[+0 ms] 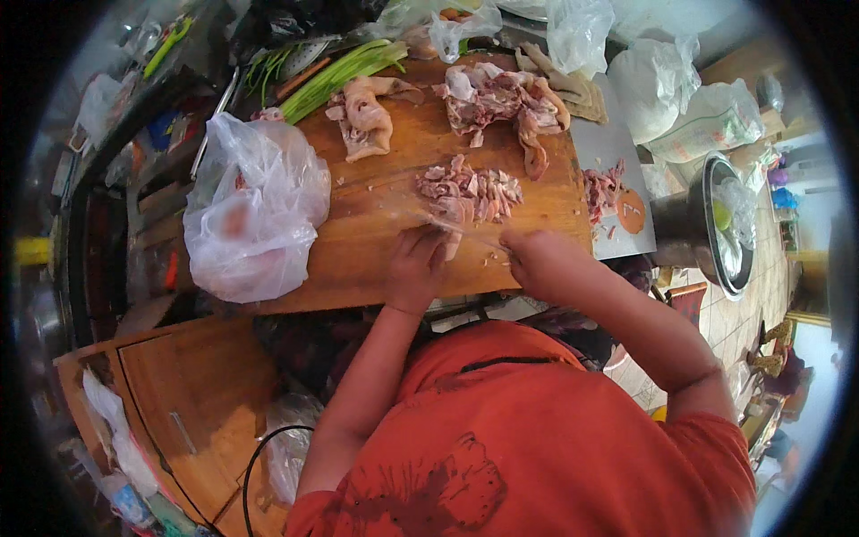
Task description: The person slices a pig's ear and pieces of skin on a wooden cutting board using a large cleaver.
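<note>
My right hand (pixel 547 262) grips the handle of a knife (pixel 473 235), whose thin blade points left and looks blurred. Beside the blade, the bent fingers of my left hand (pixel 416 265) rest on a pale strip of raw meat (pixel 453 247). Just beyond the blade lies a heap of sliced raw meat (pixel 476 191). All of this is on a wooden board (pixel 362 252). Farther back on it are a large bony piece of raw meat with skin (pixel 490 101) and a smaller skin-on piece (pixel 368 117).
A white plastic bag (pixel 258 208) with meat inside stands at the board's left. Green stalks (pixel 345 74) lie behind. To the right, a grey metal sheet (pixel 621 245) carries more meat scraps (pixel 602 188). Past it stands a metal pot (pixel 701 235). A folded cloth (pixel 580 94) touches the back corner.
</note>
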Demonstrator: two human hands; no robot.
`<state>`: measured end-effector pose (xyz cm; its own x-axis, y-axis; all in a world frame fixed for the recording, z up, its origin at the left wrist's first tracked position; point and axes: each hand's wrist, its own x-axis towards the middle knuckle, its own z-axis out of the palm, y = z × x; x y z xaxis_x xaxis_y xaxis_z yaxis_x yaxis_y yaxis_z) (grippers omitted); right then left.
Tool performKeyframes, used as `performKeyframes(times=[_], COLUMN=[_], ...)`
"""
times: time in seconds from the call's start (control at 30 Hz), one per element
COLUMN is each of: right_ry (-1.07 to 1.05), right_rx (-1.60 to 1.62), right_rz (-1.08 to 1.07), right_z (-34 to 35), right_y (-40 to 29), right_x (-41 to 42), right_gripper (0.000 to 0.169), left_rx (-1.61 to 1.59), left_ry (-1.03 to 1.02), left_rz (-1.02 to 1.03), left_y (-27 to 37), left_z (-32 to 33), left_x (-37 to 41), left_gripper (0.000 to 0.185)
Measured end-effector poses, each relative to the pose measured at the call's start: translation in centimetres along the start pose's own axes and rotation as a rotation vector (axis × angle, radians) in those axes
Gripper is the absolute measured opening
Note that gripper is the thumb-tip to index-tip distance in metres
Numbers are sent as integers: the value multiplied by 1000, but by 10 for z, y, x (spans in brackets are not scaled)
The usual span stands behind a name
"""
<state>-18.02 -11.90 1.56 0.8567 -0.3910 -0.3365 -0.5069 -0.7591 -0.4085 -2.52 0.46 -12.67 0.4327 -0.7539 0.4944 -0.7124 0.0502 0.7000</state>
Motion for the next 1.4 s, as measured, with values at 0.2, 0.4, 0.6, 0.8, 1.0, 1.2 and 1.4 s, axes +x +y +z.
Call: performKeyframes(times=[0.2,0.4,0.6,0.8,1.0,1.2,1.4], right_ry=[-46,-33,167,-75,-30,111,-15], right_rx=[10,-29,118,-3,-6,51,-11], right_rz=[46,35,-39,69,6,-76,-11], right_z=[2,35,19,-16,17,36,-13], right_y=[7,-6,20,1,-9,7,-7], right_x=[-11,48,26,-20,28,55,-3], right_gripper=[17,20,23,17,16,17,16], left_rx=[-43,-34,-8,-59,-25,25,-27], left_ry=[15,-51,23,0,-54,-10,53], left_rz=[-3,-74,25,-61,-113,-1,-84], left_y=[-5,6,3,1,-2,0,1], left_z=[5,-3,-1,2,1,-2,3], left_x=[-5,-2,-1,-8,-8,-7,-14], left_gripper=[21,19,22,22,23,23,19])
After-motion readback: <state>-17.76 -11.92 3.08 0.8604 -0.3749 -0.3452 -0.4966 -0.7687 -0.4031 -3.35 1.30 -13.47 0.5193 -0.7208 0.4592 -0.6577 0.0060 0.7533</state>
